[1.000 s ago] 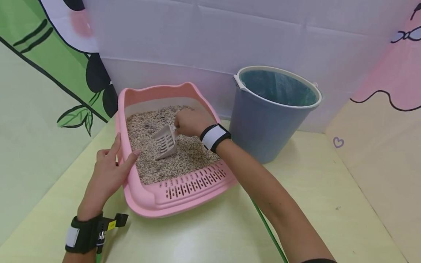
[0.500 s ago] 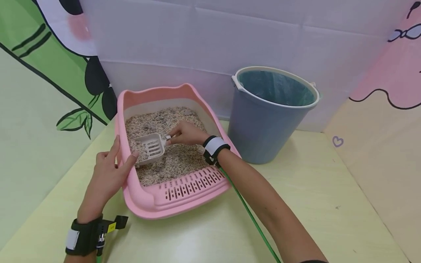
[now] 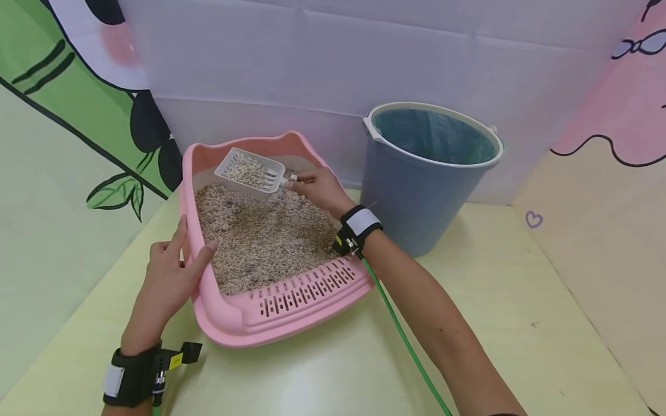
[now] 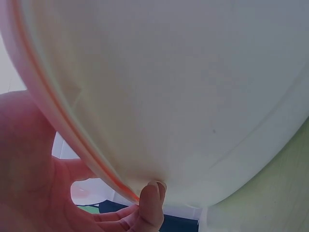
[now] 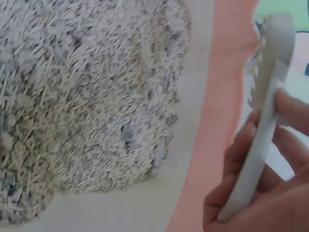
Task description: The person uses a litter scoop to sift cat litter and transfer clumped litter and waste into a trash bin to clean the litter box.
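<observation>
My right hand (image 3: 326, 192) grips the handle of a pale litter scoop (image 3: 244, 189), lifted over the back of the pink litter box (image 3: 229, 328). Pellet litter lies in the scoop, and some of its slots show. In the right wrist view the fingers curl round the scoop's handle (image 5: 251, 169). Below spreads the bed of tan litter (image 3: 276, 242), with a few grey clumps. My left hand (image 3: 170, 274) holds the box's left rim, thumb on top. From the left wrist view, its fingertips reach under the rim against the box's pale outer wall (image 4: 183, 96).
A blue-grey bin (image 3: 411, 196) lined with a green bag stands right of the litter box, close to the back wall cloth (image 3: 312, 63). A green cable (image 3: 400, 329) trails from the right wrist across the pale table (image 3: 520, 323).
The right hand has drawn the scoop left through the litter, then raised it toward the box's back with litter in it. The left hand has stayed on the rim.
</observation>
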### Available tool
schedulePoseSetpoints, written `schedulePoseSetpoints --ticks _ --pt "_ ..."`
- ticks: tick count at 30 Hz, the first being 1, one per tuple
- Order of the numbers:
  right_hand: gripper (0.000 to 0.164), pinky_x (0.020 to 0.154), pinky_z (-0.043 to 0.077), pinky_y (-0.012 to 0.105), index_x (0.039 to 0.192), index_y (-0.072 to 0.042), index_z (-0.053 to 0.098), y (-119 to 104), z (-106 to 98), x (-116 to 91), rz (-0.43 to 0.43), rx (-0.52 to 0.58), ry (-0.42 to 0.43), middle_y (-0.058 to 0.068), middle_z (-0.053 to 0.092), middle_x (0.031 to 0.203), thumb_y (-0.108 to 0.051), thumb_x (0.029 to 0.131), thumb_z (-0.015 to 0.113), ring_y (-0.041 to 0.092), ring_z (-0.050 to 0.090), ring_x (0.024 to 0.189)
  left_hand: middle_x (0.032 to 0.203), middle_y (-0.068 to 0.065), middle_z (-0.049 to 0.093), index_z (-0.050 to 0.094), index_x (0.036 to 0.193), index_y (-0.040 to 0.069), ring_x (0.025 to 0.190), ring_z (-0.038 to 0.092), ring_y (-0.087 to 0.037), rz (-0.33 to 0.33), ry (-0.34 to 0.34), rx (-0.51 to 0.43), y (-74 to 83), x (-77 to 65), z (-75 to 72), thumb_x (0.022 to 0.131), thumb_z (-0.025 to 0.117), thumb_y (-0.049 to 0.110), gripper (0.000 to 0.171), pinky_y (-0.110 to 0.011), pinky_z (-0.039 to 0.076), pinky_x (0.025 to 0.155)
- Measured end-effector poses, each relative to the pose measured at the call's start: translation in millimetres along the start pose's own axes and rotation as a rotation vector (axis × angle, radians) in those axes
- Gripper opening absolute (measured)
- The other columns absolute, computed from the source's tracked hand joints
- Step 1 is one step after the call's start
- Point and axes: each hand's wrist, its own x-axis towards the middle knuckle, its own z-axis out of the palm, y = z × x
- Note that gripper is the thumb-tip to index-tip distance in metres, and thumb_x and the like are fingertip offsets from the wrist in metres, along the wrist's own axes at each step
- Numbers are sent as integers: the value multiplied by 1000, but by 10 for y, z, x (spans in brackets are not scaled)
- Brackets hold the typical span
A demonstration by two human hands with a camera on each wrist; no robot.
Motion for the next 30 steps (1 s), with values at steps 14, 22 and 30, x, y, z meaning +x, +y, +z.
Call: schedulePoseSetpoints --ticks 14,22,30 --pt "44 82 51 25 144 -12 66 -365 56 -15 -25 340 186 10 72 136 -29 104 68 18 69 109 148 -45 23 -6 168 27 102 51 -46 7 13 10 -26 -3 6 104 47 64 91 -35 50 68" --pt "43 72 50 20 143 -11 66 -529 82 -6 -26 451 286 12 74 130 -28 103 69 12 68 96 148 -45 22 -6 168 28 103 51 -48 1 1 -5 2 -25 0 104 48 63 91 -35 51 70" --pt "37 70 46 21 137 -17 72 -648 -84 -119 -78 300 321 10 77 119 -32 103 69 6 63 90 148 -46 23 -6 168 27 102 53 -49 13 6 9 -5 -35 -12 104 47 64 91 -35 52 68"
